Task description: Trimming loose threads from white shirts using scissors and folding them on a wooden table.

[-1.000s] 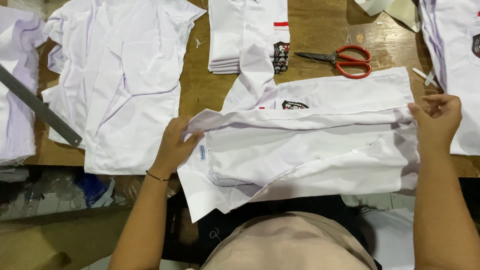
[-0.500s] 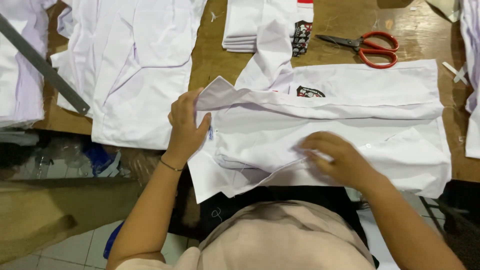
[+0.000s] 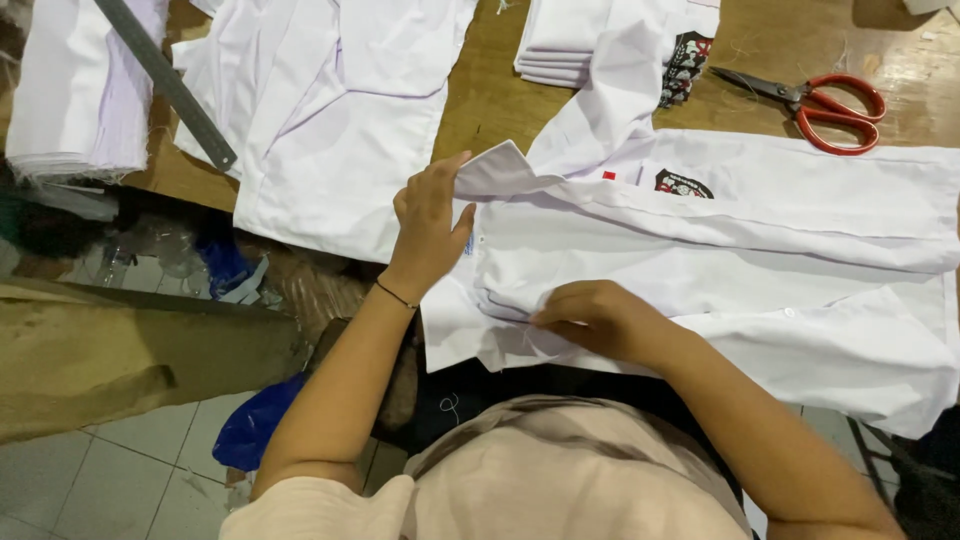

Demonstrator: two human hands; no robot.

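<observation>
On the bench: wooden table (image 3: 490,90), brown, bare strip showing between the garments.
Main shirt: one white shirt (image 3: 760,270) spread flat before the person, long axis left to right, collar end toward the left, hem end running off to the right; near edge hangs over the table's front.
Collar: collar (image 3: 500,170) lifted and tilted up at the shirt's left end.
Badge: one dark patch (image 3: 683,184) with red and white on the shirt's upper fold, just beside a small red tab.
Other garments: second white shirt (image 3: 330,110) lying open to the left, well apart from the hands; one folded stack (image 3: 575,40) of white cloth at the top; one pile of white fabric (image 3: 70,90) at far left. Count within the stacks cannot be told.
Second badge: dark printed patch (image 3: 685,60) on a sleeve beside the folded stack.
Ruler: one grey metal ruler (image 3: 170,85), slanting down to the right across the left pile.
Scissors: one pair, red-handled scissors (image 3: 815,100), blades pointing left, top right.
Left hand: left hand (image 3: 430,225) fingers spread, pressing flat at the collar's base; thin bracelet at the wrist.
Right hand: right hand (image 3: 590,315) fingers curled narrow, seemingly pinching a fold near the shirt's front edge.
</observation>
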